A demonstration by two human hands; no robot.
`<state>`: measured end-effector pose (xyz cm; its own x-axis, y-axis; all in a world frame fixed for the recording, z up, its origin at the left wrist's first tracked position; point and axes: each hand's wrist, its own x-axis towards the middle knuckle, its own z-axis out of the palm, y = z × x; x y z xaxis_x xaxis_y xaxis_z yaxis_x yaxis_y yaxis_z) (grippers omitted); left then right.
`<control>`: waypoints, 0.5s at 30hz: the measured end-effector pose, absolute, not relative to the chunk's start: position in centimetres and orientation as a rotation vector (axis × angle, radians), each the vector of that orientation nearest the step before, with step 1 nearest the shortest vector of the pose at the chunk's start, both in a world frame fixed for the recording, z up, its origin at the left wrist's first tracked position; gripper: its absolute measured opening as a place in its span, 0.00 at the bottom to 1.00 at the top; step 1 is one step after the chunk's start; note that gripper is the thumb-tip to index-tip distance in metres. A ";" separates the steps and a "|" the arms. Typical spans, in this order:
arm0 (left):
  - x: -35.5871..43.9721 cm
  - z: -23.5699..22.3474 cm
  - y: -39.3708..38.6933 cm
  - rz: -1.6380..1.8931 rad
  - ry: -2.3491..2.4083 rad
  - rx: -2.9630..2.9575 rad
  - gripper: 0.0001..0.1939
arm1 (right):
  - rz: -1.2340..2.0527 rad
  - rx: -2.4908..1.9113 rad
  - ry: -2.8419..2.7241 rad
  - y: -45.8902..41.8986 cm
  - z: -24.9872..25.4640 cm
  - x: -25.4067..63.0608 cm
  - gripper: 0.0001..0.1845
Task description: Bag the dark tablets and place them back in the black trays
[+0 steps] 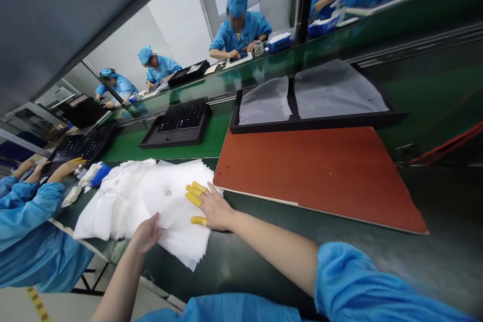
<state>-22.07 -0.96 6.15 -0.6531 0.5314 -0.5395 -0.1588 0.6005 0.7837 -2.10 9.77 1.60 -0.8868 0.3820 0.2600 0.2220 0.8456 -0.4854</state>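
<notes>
A fanned stack of thin white plastic sheets [177, 206], some printed with a small dark mark, lies on the dark green bench before me. I cannot tell whether they are flat sheets or bags. My left hand [148, 234] pinches the near edge of a sheet between thumb and fingers. Yellow finger cots cover several fingertips of my right hand [215, 210], which rests on the stack's right side with its fingers spread and nothing gripped. To the left, a bulkier heap of white sheets [109, 201] adjoins the stack.
A reddish-brown board [313, 171] lies right of the stack. Behind it, a black tray [264, 127] holds translucent sheets in two compartments. Another black tray [171, 140] with dark panels sits on the green belt [215, 136]. Co-workers in blue [30, 216] work at left and across the line.
</notes>
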 end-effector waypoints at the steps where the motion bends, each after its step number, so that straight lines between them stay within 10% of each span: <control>1: -22.0 6.7 -1.1 0.859 2.174 0.491 0.09 | 0.685 -0.404 -2.725 9.9 1.6 -2.1 0.35; 8: -18.6 11.3 7.8 -0.430 2.768 1.655 0.17 | 0.933 -0.155 -2.903 10.5 1.0 -2.1 0.33; 15: -15.6 7.1 29.0 0.076 2.622 1.861 0.20 | 0.836 -0.206 -2.759 10.7 0.7 -1.9 0.26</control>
